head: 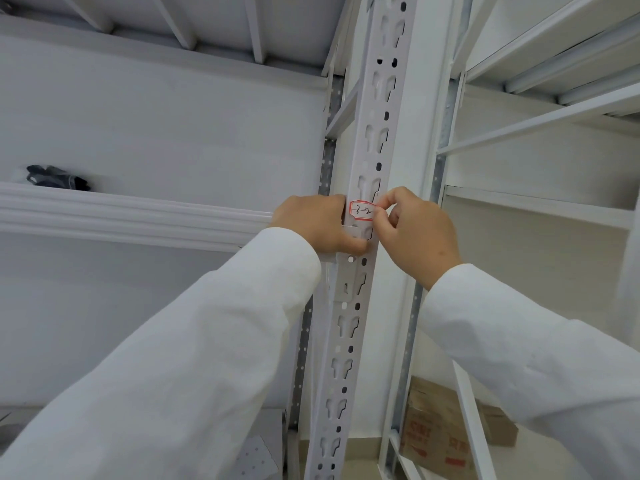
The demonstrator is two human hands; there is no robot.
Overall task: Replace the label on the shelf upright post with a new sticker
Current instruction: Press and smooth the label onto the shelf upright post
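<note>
A white slotted shelf upright post [375, 109] runs up the middle of the head view. A small white label [362, 211] with a red border and handwritten marks sticks to its front at hand height. My right hand [412, 233] pinches the label's right edge between thumb and forefinger. My left hand [317, 225] grips the post from the left, thumb curled across its front just below the label. Both arms wear white sleeves.
A white shelf beam [131, 213] meets the post from the left, with a dark bundle [57, 178] lying on that shelf. More white shelving [540, 206] stands to the right. A red-printed cardboard box [446, 427] sits low behind the post.
</note>
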